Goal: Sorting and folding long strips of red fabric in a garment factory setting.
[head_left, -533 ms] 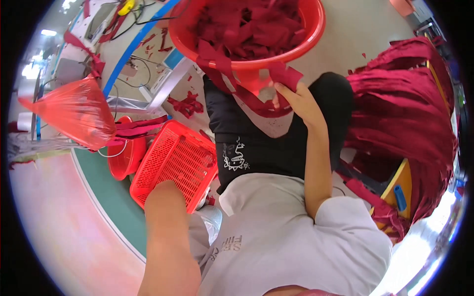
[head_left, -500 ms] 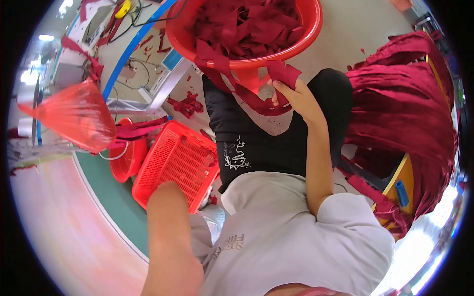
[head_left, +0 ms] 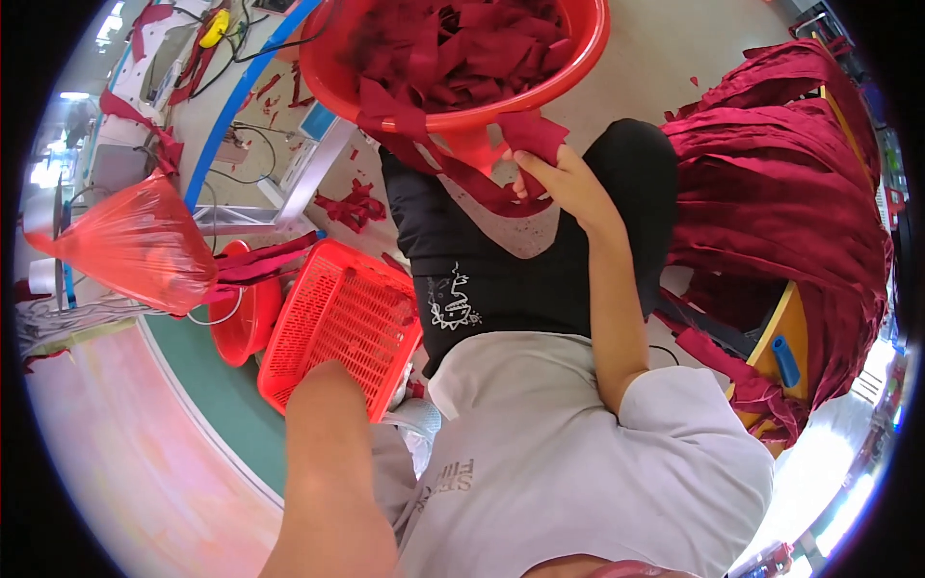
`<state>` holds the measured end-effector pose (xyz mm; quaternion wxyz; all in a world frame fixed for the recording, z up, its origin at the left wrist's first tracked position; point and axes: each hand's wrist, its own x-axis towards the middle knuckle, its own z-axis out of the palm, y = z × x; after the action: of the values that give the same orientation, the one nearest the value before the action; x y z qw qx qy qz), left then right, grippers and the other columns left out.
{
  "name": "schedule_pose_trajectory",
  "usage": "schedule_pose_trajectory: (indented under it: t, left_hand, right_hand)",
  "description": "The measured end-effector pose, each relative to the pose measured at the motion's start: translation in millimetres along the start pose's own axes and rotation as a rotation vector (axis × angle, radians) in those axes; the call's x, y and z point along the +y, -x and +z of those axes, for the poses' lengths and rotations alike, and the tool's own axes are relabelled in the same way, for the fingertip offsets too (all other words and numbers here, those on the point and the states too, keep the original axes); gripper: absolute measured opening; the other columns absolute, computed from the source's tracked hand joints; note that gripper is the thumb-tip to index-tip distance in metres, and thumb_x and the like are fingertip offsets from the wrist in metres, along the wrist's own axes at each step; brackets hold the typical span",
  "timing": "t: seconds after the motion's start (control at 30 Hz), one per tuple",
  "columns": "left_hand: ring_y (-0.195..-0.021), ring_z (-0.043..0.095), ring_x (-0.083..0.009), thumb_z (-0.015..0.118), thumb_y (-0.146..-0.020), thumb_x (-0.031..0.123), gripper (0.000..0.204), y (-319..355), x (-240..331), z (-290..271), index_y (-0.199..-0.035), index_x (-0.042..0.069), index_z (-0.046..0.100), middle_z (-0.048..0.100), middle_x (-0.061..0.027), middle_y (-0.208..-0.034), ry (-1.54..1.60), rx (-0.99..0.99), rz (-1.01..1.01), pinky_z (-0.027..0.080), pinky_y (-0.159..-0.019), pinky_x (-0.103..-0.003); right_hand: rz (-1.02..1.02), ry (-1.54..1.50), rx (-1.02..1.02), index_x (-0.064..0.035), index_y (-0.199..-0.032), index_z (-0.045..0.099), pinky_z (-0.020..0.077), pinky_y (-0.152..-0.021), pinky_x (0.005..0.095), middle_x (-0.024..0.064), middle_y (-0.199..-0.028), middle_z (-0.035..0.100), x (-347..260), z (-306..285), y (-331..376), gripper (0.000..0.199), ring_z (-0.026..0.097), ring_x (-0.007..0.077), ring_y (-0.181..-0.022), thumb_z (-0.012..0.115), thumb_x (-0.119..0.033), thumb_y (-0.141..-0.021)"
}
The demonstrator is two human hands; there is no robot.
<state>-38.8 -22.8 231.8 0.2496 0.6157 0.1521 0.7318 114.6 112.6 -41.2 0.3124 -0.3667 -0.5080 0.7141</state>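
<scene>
My right hand (head_left: 567, 185) is closed on a dark red fabric strip (head_left: 532, 135), with one end standing up past the thumb. From there the strip loops down and left, above my black trousers. It runs up to the rim of a red plastic basin (head_left: 453, 122). Inside the basin lies a heap of the same dark red strips (head_left: 462, 58). My left arm is bent at the lower left, its elbow over a red slotted basket (head_left: 352, 318); the left hand itself is outside the picture.
Long dark red fabric (head_left: 771, 212) is draped over a yellow-edged frame (head_left: 792, 318) on my right. At the left are a red bucket (head_left: 241, 332), a filled red plastic bag (head_left: 145, 246), and a blue-edged table (head_left: 241, 91) with cables. Fabric scraps (head_left: 352, 205) lie on the floor.
The whole view has shifted slightly, so the basin and my right hand appear a little further left. My right hand keeps its hold on the fabric strip.
</scene>
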Motion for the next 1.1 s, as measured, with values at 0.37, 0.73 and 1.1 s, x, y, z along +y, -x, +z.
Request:
schedule_pose_trajectory:
  t: [0.37, 0.73, 1.1]
  left_hand:
    - [-0.118, 0.023, -0.0327, 0.047, -0.09, 0.04, 0.047, 14, 21, -11, -0.117, 0.003, 0.06, 0.049, -0.0128, -0.126, 0.11, 0.067, -0.032, 0.011, -0.094, -0.049]
    - [-0.124, 0.016, -0.036, 0.047, -0.089, 0.041, 0.048, 29, 30, -16, -0.115, 0.003, 0.061, 0.046, -0.0145, -0.13, 0.158, 0.147, -0.05, 0.004, -0.098, -0.052]
    - [-0.13, 0.009, -0.0394, 0.046, -0.087, 0.042, 0.049, 36, -8, -13, -0.114, 0.003, 0.062, 0.044, -0.0163, -0.134, 0.293, 0.222, -0.136, -0.002, -0.102, -0.056]
  right_hand:
    - [-0.029, 0.008, 0.024, 0.0015, -0.099, 0.063, 0.0456, -0.059, 0.0258, 0.0032, -0.069, 0.061, 15, 2, -6, 0.022, 0.059, 0.0108, -0.062, 0.056, -0.019, -0.096]
    - [0.011, -0.007, 0.008, 0.0041, -0.101, 0.063, 0.0484, -0.063, 0.026, 0.0046, -0.071, 0.061, 27, -4, -7, 0.023, 0.059, 0.0109, -0.065, 0.056, -0.017, -0.096]
    - [0.015, 0.06, 0.106, 0.0053, -0.088, 0.06, 0.0475, -0.059, 0.0269, 0.0047, -0.069, 0.062, 47, -17, -9, 0.026, 0.06, 0.0123, -0.062, 0.06, -0.02, -0.094]
